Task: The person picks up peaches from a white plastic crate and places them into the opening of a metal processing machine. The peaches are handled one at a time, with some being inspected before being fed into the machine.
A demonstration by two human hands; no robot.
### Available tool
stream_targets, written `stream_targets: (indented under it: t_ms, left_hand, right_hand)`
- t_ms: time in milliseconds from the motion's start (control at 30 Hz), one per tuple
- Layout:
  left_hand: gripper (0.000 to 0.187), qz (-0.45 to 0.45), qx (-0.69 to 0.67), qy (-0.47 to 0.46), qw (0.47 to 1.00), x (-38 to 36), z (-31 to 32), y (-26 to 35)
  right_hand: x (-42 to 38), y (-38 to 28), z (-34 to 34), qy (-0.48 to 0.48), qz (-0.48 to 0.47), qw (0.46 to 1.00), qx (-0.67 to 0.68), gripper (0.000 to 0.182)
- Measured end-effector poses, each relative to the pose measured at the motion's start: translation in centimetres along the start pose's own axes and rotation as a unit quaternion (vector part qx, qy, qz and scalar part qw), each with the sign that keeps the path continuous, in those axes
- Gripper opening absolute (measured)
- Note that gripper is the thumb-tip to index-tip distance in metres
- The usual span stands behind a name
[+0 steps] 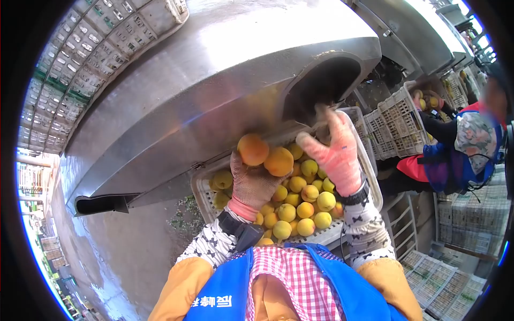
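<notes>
My left hand point(254, 184), in a pinkish work glove, is closed around two orange-yellow peaches point(266, 155), held side by side above a white plastic crate point(206, 200). Many more yellow peaches point(300, 200) lie in the crate below. My right hand point(337, 152), gloved too, is raised over the crate's far right part, just in front of the dark opening point(324, 85) of a metal chute. Its fingers are apart and partly blurred, and I see no fruit in them. A small pale scrap near the fingertips is too smeared to name.
A large curved metal machine point(225, 69) spans the far side. White crates point(96, 59) stand at the upper left. To the right a co-worker in a blue vest point(471, 144) handles fruit at another crate point(396, 125). Further stacked crates point(474, 214) stand behind.
</notes>
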State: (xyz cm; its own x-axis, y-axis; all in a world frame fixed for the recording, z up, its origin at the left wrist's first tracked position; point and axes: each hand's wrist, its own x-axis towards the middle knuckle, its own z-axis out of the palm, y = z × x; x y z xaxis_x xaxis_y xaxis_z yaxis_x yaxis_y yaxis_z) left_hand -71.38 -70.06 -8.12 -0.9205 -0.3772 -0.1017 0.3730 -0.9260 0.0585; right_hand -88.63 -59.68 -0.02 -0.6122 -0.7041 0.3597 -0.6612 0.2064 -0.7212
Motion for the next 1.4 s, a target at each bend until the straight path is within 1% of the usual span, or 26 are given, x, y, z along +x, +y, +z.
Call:
stream_targets:
  t_ms: [33, 100, 167, 200, 233, 300, 367, 400, 500, 533, 633, 667, 767, 800, 867, 900, 933, 967, 1000, 1033, 1100, 1167, 1233, 1300, 1333, 1400]
  left_hand:
    - [0.070, 0.005, -0.001, -0.004, 1.000, 0.5, -0.1, -0.1]
    - [0.067, 0.057, 0.029, 0.026, 0.998, 1.0, -0.3, -0.5]
    - [0.067, 0.054, 0.033, 0.008, 0.998, 1.0, -0.1, -0.6]
    - [0.067, 0.056, 0.038, -0.015, 0.998, 1.1, 0.2, -0.6]
    - [0.067, 0.058, 0.040, -0.016, 0.997, 1.0, 0.7, -0.5]
    - [0.066, -0.011, 0.052, -0.013, 0.999, 0.7, 1.9, -0.4]
    - [0.066, -0.016, 0.044, -0.010, 0.999, 0.8, 1.0, -0.9]
    - [0.065, -0.021, 0.036, -0.007, 0.999, 0.8, 0.6, -1.1]
    - [0.066, -0.014, 0.049, -0.024, 0.998, 1.0, 0.6, -1.4]
    - [0.066, -0.014, 0.048, -0.027, 0.998, 1.2, 0.8, -1.6]
    - [0.067, 0.026, 0.093, -0.019, 0.995, 2.2, 1.3, -1.3]
    - [0.066, 0.030, 0.127, 0.009, 0.991, 2.3, 1.0, -0.9]
    - [0.066, 0.036, 0.167, 0.057, 0.984, 2.4, -0.4, -0.5]
    - [0.065, 0.040, 0.168, 0.081, 0.982, 2.2, -0.8, -0.5]
    - [0.063, 0.022, 0.174, 0.114, 0.978, 1.6, -0.5, -0.6]
    - [0.061, 0.012, 0.178, 0.137, 0.974, 1.8, -0.2, -0.5]
    - [0.061, 0.015, 0.177, 0.136, 0.975, 1.7, -0.5, -0.4]
    - [0.056, 0.008, 0.209, 0.117, 0.971, 1.7, -1.1, -0.3]
    - [0.052, 0.002, 0.239, 0.098, 0.966, 1.8, -1.4, -0.1]
    - [0.052, 0.008, 0.236, 0.100, 0.967, 1.8, -0.6, -0.3]
    - [0.046, 0.069, 0.324, 0.071, 0.941, 1.9, 2.4, -0.9]
    - [0.044, 0.096, 0.323, 0.050, 0.940, 2.5, 4.1, -1.7]
    - [0.042, 0.114, 0.324, 0.029, 0.939, 2.4, 4.5, -2.6]
    - [0.037, 0.102, 0.226, 0.053, 0.967, 2.3, 4.5, -3.2]
    - [0.029, 0.097, 0.225, 0.041, 0.969, 2.2, 4.6, -3.3]
    - [0.028, 0.072, 0.236, 0.019, 0.969, 2.3, 4.8, -2.5]
  right_hand:
    - [-2.1, 0.6, 0.6, -0.066, 0.030, 0.997, -0.008, 0.075]
    - [-4.8, 0.2, 2.3, -0.120, 0.088, 0.986, 0.077, 0.074]
    - [-5.8, 0.8, 3.0, -0.104, 0.081, 0.986, 0.103, 0.070]
    - [-5.7, 1.3, 2.5, -0.130, 0.197, 0.929, 0.286, 0.067]
    - [-5.5, 1.6, 2.0, -0.150, 0.301, 0.824, 0.456, 0.064]
    - [-5.6, 2.2, 1.6, -0.165, 0.339, 0.805, 0.458, 0.059]
    - [-6.0, 2.6, 2.1, -0.078, 0.182, 0.949, 0.245, 0.058]
    - [-6.0, 2.8, 2.0, -0.032, 0.072, 0.977, 0.199, 0.062]
    - [-4.9, 1.0, 0.3, -0.073, 0.028, 0.992, 0.104, 0.069]
    - [-4.3, 1.0, 0.0, -0.060, 0.017, 0.995, 0.075, 0.075]
    - [-1.3, 1.7, 1.0, 0.028, 0.020, 0.998, 0.045, 0.070]
    - [0.1, 1.7, 1.4, 0.070, -0.005, 0.997, -0.037, 0.068]
    - [3.4, 4.7, 5.3, 0.086, 0.067, 0.982, -0.153, 0.072]
    - [5.6, 6.5, 7.4, 0.087, 0.069, 0.982, -0.150, 0.072]
    - [8.7, 9.2, 10.4, 0.046, 0.060, 0.966, -0.248, 0.046]
    - [8.8, 7.6, 8.6, 0.048, 0.058, 0.966, -0.247, 0.046]
    - [8.5, 6.2, 5.9, 0.051, 0.021, 0.994, -0.096, 0.047]
    - [8.0, 3.9, 3.0, 0.051, -0.017, 0.997, 0.057, 0.049]
    - [6.3, 1.4, 1.0, 0.026, 0.022, 0.988, 0.149, 0.074]
    - [4.2, 0.9, 0.1, 0.020, 0.019, 0.988, 0.149, 0.074]
    - [0.7, 0.5, -1.1, -0.024, -0.043, 0.996, 0.077, 0.071]
    - [-2.0, 0.5, 0.2, -0.038, -0.059, 0.996, 0.049, 0.070]
    - [-3.7, 0.2, 1.7, -0.042, 0.006, 0.993, 0.107, 0.069]
    - [-4.4, 1.5, 3.2, -0.012, 0.135, 0.964, 0.229, 0.071]
    - [-4.4, 1.4, 2.8, -0.011, 0.136, 0.964, 0.229, 0.071]
    - [-4.4, 0.9, 1.7, -0.021, 0.098, 0.966, 0.238, 0.073]
